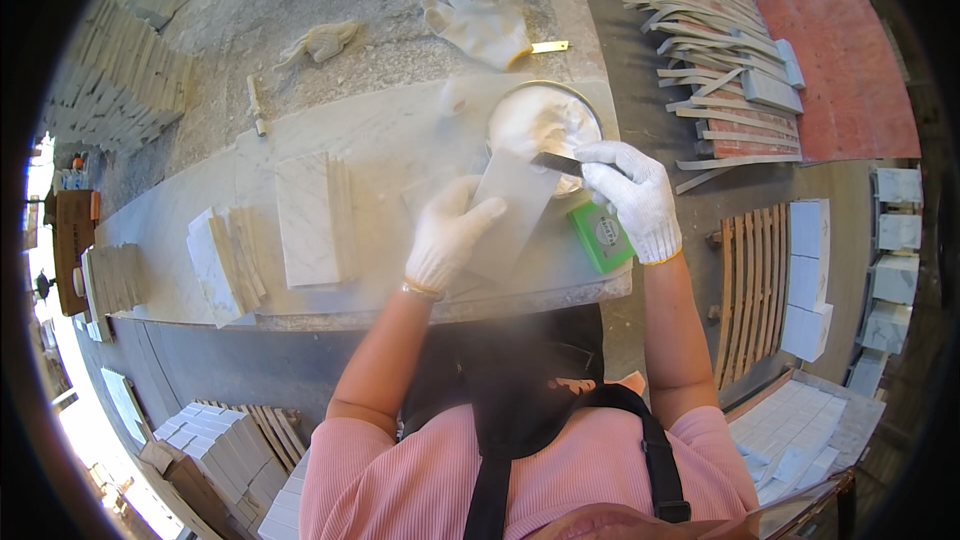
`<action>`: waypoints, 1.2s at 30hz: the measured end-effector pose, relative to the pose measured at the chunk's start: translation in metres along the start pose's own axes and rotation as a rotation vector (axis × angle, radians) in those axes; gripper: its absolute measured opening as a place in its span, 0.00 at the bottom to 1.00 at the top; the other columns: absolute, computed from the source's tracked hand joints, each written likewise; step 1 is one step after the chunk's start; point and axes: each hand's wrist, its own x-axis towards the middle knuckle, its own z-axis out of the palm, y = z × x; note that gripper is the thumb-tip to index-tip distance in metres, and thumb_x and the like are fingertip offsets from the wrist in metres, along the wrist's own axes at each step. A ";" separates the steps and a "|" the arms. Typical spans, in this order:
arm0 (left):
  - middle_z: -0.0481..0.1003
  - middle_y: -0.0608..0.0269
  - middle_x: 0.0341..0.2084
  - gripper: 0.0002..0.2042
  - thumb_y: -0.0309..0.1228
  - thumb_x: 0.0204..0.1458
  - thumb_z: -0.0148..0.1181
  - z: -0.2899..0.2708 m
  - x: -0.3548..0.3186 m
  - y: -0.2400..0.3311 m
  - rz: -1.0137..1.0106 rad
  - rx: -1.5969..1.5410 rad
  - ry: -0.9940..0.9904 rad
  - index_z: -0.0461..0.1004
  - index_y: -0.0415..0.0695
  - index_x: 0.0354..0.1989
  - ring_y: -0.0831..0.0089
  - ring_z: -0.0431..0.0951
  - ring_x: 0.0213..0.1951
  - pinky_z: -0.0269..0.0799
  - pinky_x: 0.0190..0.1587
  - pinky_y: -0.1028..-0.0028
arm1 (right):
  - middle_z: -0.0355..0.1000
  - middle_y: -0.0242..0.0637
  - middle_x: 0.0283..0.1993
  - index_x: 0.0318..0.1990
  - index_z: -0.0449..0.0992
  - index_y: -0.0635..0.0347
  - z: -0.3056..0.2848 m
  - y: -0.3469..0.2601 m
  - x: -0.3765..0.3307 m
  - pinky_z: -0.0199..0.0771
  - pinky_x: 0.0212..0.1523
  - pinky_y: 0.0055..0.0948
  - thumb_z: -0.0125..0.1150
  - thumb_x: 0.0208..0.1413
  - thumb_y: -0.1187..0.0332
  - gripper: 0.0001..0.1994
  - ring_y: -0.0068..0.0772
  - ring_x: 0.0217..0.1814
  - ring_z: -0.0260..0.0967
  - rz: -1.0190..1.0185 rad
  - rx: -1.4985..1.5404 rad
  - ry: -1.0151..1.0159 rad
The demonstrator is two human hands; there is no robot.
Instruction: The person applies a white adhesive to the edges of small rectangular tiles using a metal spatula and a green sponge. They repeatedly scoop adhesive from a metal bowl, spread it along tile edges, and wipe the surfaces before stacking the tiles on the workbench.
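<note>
My left hand (447, 232), in a white knit glove, grips a thin pale tile (512, 208) by its left edge, tilted over the worktable. My right hand (630, 188), gloved too, pinches a dark flat-bladed putty knife (561, 163). The blade lies at the tile's upper corner; whether it touches cannot be told. Just beyond stands a round tin (545, 120) of white paste, heaped and stirred. A green box (601, 237) rests below my right hand. Left of my left hand are a stack of marble tiles (308, 220) and a leaning stack of tiles (220, 262).
On the dusty worktable (380, 100) lie a spare glove (482, 25), a crumpled cloth (320, 42) and a short stick (256, 105). Stacked slabs (110, 75) stand far left. Pale strips (715, 60) cover a red board at right, near a wooden pallet (752, 290).
</note>
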 end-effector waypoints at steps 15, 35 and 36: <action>0.82 0.60 0.45 0.22 0.35 0.59 0.67 -0.002 0.001 -0.001 0.001 0.024 0.001 0.77 0.34 0.57 0.77 0.79 0.45 0.76 0.51 0.73 | 0.78 0.27 0.34 0.48 0.85 0.61 -0.027 0.002 0.003 0.68 0.31 0.18 0.63 0.61 0.74 0.10 0.14 0.29 0.68 -0.057 -0.135 0.043; 0.83 0.59 0.46 0.23 0.40 0.58 0.67 -0.005 0.010 -0.022 0.051 0.031 -0.033 0.78 0.37 0.57 0.74 0.81 0.48 0.76 0.53 0.70 | 0.73 0.40 0.66 0.53 0.84 0.42 0.075 -0.054 0.131 0.71 0.66 0.44 0.67 0.52 0.53 0.20 0.50 0.71 0.65 -0.715 -0.998 -0.211; 0.83 0.59 0.46 0.23 0.40 0.58 0.67 -0.006 0.010 -0.023 0.041 0.059 -0.026 0.78 0.37 0.57 0.74 0.81 0.48 0.76 0.53 0.70 | 0.72 0.43 0.68 0.53 0.84 0.43 0.090 -0.048 0.139 0.69 0.67 0.44 0.63 0.52 0.56 0.20 0.50 0.73 0.62 -0.808 -1.031 -0.222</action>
